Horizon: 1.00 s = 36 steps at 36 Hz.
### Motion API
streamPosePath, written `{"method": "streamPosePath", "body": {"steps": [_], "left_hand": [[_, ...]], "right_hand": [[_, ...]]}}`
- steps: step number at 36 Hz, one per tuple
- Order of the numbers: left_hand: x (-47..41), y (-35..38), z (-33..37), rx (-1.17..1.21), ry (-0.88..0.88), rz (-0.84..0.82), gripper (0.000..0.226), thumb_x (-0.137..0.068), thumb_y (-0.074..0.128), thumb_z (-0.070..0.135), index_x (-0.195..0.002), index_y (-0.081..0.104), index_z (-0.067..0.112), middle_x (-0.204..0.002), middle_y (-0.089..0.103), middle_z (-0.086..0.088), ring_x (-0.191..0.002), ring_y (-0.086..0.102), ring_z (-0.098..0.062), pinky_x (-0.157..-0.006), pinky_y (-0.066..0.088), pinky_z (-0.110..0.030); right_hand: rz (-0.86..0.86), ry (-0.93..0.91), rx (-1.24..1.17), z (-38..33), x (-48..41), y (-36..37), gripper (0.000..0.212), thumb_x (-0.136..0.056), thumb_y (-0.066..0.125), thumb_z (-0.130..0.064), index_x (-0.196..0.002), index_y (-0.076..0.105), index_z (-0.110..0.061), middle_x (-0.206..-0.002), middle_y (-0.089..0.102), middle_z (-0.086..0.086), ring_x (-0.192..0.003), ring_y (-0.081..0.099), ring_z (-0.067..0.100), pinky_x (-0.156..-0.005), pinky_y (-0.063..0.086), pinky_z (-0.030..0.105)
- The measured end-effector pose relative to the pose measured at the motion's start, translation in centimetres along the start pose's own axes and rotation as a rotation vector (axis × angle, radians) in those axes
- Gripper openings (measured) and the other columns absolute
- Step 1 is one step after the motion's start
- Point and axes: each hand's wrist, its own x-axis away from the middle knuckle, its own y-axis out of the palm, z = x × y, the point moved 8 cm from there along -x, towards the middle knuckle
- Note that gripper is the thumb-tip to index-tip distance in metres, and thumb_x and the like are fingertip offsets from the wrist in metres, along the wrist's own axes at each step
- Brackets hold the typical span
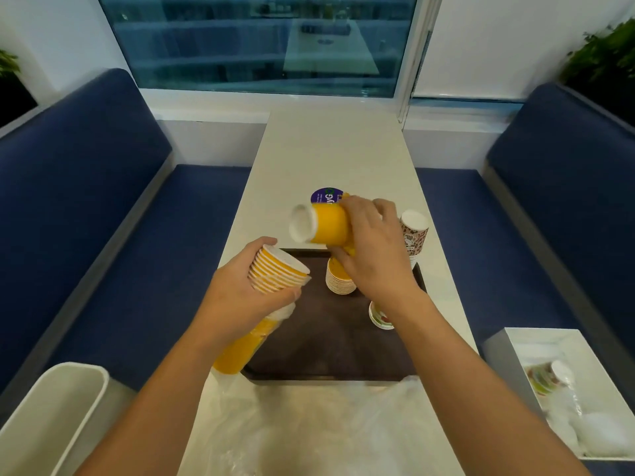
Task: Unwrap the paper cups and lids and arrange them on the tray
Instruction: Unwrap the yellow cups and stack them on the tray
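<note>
My left hand [237, 297] grips a long stack of yellow paper cups [278, 273] near its open end; the stack's lower part [240, 348] still sits in clear plastic wrap. My right hand [374, 249] holds a short stack of yellow cups [323, 223] sideways above the far edge of the dark brown tray [330, 341]. On the tray stand an upside-down yellow stack [340, 280], a patterned pink stack [414, 235] at the far right corner and a short red-and-green printed stack [379, 317], partly hidden by my right wrist.
Loose clear plastic wrap [319, 424] lies on the white table [326, 152] near me. A white bin [51, 417] stands at the lower left. A white box [563, 386] on the right holds wrapped cups and lids. A purple round sticker [324, 195] is on the table. Blue benches flank both sides.
</note>
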Motion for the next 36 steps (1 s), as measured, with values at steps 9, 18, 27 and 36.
{"method": "streamPosePath", "body": {"steps": [9, 18, 27, 36], "left_hand": [[-1.1, 0.7, -0.8, 0.013, -0.036, 0.010, 0.079, -0.077, 0.088, 0.047, -0.141, 0.041, 0.050, -0.114, 0.053, 0.028, -0.102, 0.060, -0.009, -0.072, 0.050, -0.014], [-1.6, 1.5, -1.2, 0.005, -0.061, -0.023, 0.081, -0.078, 0.087, 0.048, -0.144, 0.039, 0.049, -0.118, 0.053, 0.026, -0.103, 0.060, -0.010, -0.074, 0.048, -0.014], [-1.2, 1.4, 0.0, 0.056, -0.022, -0.053, 0.085, -0.072, 0.079, 0.059, -0.147, 0.041, 0.047, -0.119, 0.062, 0.021, -0.103, 0.068, -0.014, -0.078, 0.059, -0.019], [0.3, 0.4, 0.8, 0.062, 0.016, -0.028, 0.089, -0.077, 0.085, 0.052, -0.153, 0.039, 0.046, -0.121, 0.064, 0.019, -0.103, 0.069, -0.014, -0.086, 0.061, -0.028]], "right_hand": [[0.070, 0.599, -0.454, 5.4, 0.3, 3.5, 0.067, -0.080, 0.087, -0.041, -0.131, 0.047, -0.024, -0.122, 0.060, -0.010, -0.105, 0.056, 0.010, -0.085, 0.047, 0.029], [-0.037, 0.602, -0.333, 6.1, 1.2, 6.3, 0.098, -0.080, 0.085, -0.038, -0.156, 0.025, -0.023, -0.156, 0.038, 0.004, -0.142, 0.042, 0.027, -0.110, 0.043, 0.042], [-0.478, -0.043, -0.462, -5.3, 1.7, 3.1, 0.020, -0.105, 0.057, -0.031, -0.119, 0.066, -0.020, -0.108, 0.061, -0.013, -0.096, 0.055, 0.002, -0.080, 0.043, 0.015], [-0.464, 0.117, -0.633, -5.3, 1.7, 2.1, 0.008, -0.103, 0.061, -0.024, -0.097, 0.066, -0.024, -0.090, 0.064, -0.013, -0.087, 0.061, 0.006, -0.072, 0.045, 0.015]]}}
